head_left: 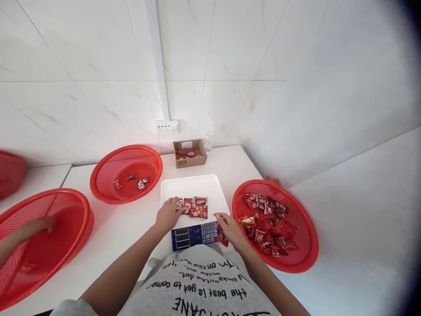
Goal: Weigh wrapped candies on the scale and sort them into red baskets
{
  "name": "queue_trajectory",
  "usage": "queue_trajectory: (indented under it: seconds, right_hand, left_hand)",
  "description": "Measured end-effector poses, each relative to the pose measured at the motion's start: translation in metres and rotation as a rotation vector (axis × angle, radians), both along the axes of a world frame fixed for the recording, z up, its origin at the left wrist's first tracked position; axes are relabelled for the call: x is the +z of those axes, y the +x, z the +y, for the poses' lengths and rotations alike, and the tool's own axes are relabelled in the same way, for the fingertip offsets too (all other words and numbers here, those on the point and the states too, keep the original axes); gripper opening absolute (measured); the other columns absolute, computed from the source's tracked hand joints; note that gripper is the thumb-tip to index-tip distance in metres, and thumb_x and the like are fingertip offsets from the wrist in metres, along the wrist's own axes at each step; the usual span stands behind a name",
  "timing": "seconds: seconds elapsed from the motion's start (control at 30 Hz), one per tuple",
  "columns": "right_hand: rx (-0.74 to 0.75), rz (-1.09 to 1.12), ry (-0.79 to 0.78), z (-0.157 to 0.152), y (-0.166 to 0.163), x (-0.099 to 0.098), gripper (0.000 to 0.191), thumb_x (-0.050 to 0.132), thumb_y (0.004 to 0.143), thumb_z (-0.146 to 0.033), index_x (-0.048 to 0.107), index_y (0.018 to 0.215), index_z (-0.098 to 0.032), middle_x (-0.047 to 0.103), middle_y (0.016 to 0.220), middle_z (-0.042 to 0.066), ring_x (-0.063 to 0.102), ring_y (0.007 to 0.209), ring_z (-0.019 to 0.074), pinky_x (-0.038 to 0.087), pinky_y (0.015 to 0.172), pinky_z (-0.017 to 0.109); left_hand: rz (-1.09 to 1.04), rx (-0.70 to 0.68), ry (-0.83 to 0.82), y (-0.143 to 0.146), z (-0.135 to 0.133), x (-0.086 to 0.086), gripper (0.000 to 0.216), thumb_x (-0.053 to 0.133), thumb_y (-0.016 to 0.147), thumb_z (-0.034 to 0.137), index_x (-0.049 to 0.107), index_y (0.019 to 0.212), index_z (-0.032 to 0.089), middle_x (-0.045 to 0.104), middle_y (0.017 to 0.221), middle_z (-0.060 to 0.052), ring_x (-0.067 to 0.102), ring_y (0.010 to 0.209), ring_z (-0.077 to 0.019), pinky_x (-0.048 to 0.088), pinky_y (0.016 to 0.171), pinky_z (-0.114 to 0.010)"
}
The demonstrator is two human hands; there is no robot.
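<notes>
My left hand point(167, 215) is over the white tray point(213, 186) of a digital scale, its thumb and fingers closed around a small red candy packet point(179, 204). Just right of it lie more red wrapped packets, among them a larger flat one point(199, 210) with a small striped one point(199, 200) on top. My right hand point(229, 228) is at the tray's front right corner, fingers curled. A red packet point(222, 238) shows under its palm, partly covered by the hand. Between my hands is the scale's blue keypad panel point(194, 235).
A red basket point(309, 245) full of wrapped packets stands at right. Another red basket point(98, 175) at back left holds several. A co-worker's hand point(46, 224) reaches into a red basket point(82, 202) at far left. A cardboard box point(190, 162) and clear bottle point(208, 142) stand by the wall.
</notes>
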State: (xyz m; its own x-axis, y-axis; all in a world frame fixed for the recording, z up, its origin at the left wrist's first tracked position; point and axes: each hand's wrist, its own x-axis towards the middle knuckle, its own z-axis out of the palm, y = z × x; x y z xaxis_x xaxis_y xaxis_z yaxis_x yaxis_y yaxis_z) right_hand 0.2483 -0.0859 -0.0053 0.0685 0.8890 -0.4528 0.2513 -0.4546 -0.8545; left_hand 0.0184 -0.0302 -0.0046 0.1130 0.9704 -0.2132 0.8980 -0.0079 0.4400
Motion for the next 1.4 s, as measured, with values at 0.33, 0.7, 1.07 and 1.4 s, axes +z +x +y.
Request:
queue_trajectory:
  seconds: [0.33, 0.7, 1.07, 1.4]
  right_hand:
    - [-0.272, 0.53, -0.237, -0.026, -0.001, -0.013, 0.036, 0.057, 0.074, -0.049, 0.059, 0.092, -0.018, 0.055, 0.063, -0.003, 0.048, 0.047, 0.007, 0.036, 0.042, 0.018]
    - [-0.167, 0.855, -0.286, -0.032, -0.008, 0.004, 0.043, 0.072, 0.059, -0.012, 0.054, 0.098, -0.02, 0.063, 0.095, 0.002, 0.063, 0.078, 0.0122, 0.05, 0.077, 0.027]
    - [-0.149, 0.833, -0.061, -0.018, -0.025, 0.023, 0.055, 0.07, 0.066, -0.023, 0.048, 0.116, -0.028, 0.056, 0.118, 0.002, 0.06, 0.09, 0.0112, 0.046, 0.086, 0.029]
    - [0.111, 0.771, -0.153, -0.026, -0.052, 0.036, 0.046, 0.062, 0.066, -0.057, 0.056, 0.095, -0.021, 0.064, 0.093, 0.005, 0.059, 0.081, 0.0179, 0.046, 0.072, 0.031]
  left_hand:
    - [-0.049, 0.041, 0.004, 0.002, 0.012, -0.007, 0.052, 0.054, 0.076, 0.027, 0.039, 0.124, 0.021, 0.047, 0.119, -0.011, 0.05, 0.105, -0.0231, 0.04, 0.083, -0.032]
    - [-0.766, 0.317, -0.171, -0.011, -0.009, 0.007, 0.043, 0.06, 0.068, 0.022, 0.049, 0.109, 0.021, 0.058, 0.083, -0.002, 0.055, 0.07, -0.0137, 0.047, 0.065, -0.028]
    - [-1.472, 0.341, -0.867, 0.007, -0.061, 0.026, 0.046, 0.077, 0.055, 0.017, 0.055, 0.096, 0.017, 0.061, 0.085, -0.003, 0.06, 0.068, -0.0129, 0.047, 0.064, -0.028]
    - [-1.058, 0.105, -0.325, 0.03, -0.069, 0.03, 0.028, 0.064, 0.069, 0.033, 0.058, 0.091, 0.018, 0.064, 0.083, -0.004, 0.057, 0.079, -0.0172, 0.044, 0.073, -0.029]
